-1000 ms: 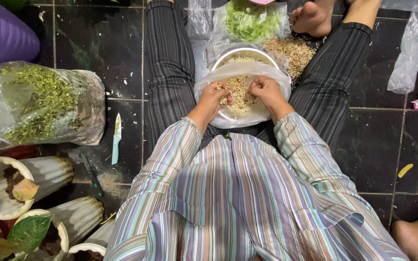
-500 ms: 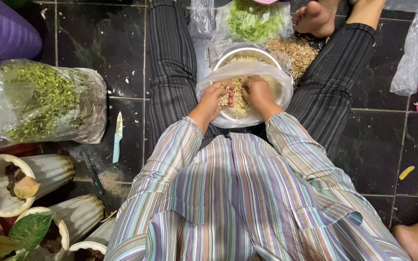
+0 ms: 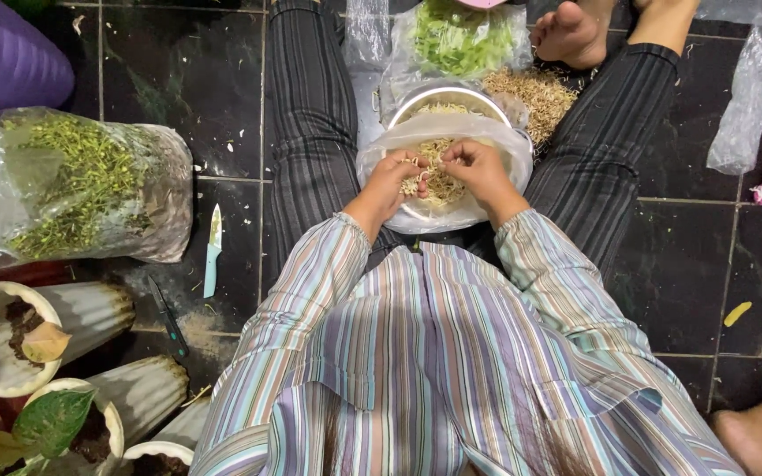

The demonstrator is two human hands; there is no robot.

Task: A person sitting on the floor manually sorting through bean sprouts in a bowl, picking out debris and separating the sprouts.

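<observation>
Both hands are down in the bowl between the seated person's legs, right in the middle of the scene. The left hand has its fingers curled and pressed together, pinching a small clump of pale bean sprouts. The right hand sits just beside it, fingers bunched too, nipping at the same tangle of sprouts. The sprouts lie directly under and between the two hands, heaped on a clear plastic sheet that drapes over the bowl's near rim.

Just beyond the bowl, farther off, a bag of shredded green leaves, and to its right a pile of brownish trimmings on the dark floor tiles. Off to the left, well apart from the hands, a small green-handled knife lies on the floor, next to a big plastic bag of green stalks. White ribbed pots sit near left.
</observation>
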